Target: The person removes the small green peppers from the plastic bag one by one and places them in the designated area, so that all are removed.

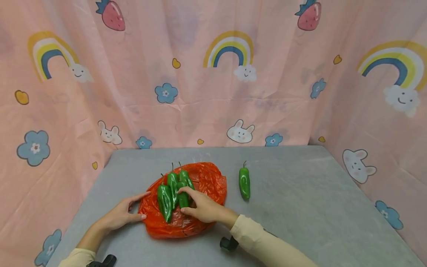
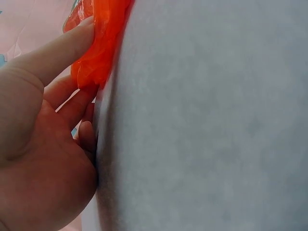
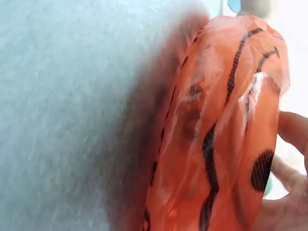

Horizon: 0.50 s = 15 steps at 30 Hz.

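A red-orange plastic bag (image 1: 208,181) lies spread on the grey table, with several glossy green chili peppers (image 1: 164,200) on it, stems pointing away. My left hand (image 1: 120,214) holds the bag's left edge; the left wrist view shows the thumb (image 2: 72,43) against the plastic and the fingers at its other side. Reaching over the bag from the right, my right hand (image 1: 205,207) grips one pepper (image 1: 183,199) between thumb and fingers. That pepper lies beside the others and is partly covered by the fingers. In the right wrist view the bag's black-printed side (image 3: 211,144) hides most of the hand.
Another green chili pepper (image 1: 244,182) lies alone on the table (image 1: 293,207), right of the bag. Pink curtains (image 1: 207,111) with rainbows and rabbits stand behind the table and at both sides. Dark wrist-worn devices (image 1: 228,243) sit close to the table's near side.
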Tool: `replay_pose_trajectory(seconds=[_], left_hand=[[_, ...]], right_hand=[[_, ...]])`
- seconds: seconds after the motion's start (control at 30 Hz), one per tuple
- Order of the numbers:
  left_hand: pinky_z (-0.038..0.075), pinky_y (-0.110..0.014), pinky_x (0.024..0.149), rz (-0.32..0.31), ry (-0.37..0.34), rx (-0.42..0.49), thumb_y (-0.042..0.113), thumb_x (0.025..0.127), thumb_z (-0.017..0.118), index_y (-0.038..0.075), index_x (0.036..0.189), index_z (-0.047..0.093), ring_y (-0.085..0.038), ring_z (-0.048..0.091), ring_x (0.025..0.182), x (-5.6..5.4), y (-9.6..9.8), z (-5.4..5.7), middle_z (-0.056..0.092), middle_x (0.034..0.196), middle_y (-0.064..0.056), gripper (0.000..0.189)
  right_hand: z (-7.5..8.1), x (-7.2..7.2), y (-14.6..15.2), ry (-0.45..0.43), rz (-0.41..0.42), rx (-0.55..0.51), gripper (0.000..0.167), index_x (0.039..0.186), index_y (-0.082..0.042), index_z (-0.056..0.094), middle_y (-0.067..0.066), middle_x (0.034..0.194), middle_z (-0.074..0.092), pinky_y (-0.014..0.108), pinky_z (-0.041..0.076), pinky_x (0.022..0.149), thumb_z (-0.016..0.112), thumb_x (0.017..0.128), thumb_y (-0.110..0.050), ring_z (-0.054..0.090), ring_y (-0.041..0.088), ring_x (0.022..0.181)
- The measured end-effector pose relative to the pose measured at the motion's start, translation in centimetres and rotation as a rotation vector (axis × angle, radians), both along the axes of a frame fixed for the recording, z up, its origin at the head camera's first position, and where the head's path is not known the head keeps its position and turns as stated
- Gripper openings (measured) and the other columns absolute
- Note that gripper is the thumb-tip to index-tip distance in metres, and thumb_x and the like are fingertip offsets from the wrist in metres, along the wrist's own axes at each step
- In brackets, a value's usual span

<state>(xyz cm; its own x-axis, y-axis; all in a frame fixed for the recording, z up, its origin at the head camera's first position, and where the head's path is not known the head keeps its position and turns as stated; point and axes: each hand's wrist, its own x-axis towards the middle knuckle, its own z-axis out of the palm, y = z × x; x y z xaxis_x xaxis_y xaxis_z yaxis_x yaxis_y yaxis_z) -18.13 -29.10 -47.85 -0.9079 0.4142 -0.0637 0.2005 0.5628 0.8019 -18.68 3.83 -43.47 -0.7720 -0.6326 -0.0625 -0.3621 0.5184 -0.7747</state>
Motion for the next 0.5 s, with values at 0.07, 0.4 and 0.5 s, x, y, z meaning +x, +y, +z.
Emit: replay_pose_trajectory(seconds=[0.07, 0.4, 0.5], left_hand=[[0.033, -0.025, 0.112, 0.001, -0.005, 0.006, 0.028, 0.087, 0.078, 0.011, 0.153, 0.045, -0.051, 0.032, 0.146, 0.1, 0.0, 0.0, 0.044, 0.155, -0.025, 0.075], [0.021, -0.073, 0.114, 0.004, -0.013, 0.026, 0.025, 0.088, 0.077, 0.008, 0.153, 0.044, -0.055, 0.028, 0.146, 0.1, 0.2, 0.0, 0.041, 0.155, -0.029, 0.075], [0.020, -0.074, 0.114, 0.007, -0.022, 0.029, 0.025, 0.088, 0.077, 0.008, 0.153, 0.044, -0.055, 0.026, 0.146, 0.1, 0.2, 0.0, 0.040, 0.156, -0.029, 0.076]], right_hand=[[0.1, -0.1, 0.3, 0.010, 0.001, -0.040, 0.048, 0.143, -0.020, 0.045, 0.005, 0.113, 0.062, 0.025, 0.050, 0.079, 0.065, 0.099, -0.020, 0.058, 0.012, 0.093], [-0.1, -0.8, 1.3, 0.058, -0.016, -0.172, 0.043, 0.136, -0.018, 0.039, 0.011, 0.120, 0.058, 0.024, 0.049, 0.080, 0.062, 0.100, -0.010, 0.057, 0.018, 0.099], [-0.1, -1.0, 1.6, 0.064, -0.033, -0.195, 0.043, 0.138, -0.017, 0.039, 0.014, 0.122, 0.056, 0.026, 0.050, 0.079, 0.059, 0.101, -0.009, 0.057, 0.023, 0.102]])
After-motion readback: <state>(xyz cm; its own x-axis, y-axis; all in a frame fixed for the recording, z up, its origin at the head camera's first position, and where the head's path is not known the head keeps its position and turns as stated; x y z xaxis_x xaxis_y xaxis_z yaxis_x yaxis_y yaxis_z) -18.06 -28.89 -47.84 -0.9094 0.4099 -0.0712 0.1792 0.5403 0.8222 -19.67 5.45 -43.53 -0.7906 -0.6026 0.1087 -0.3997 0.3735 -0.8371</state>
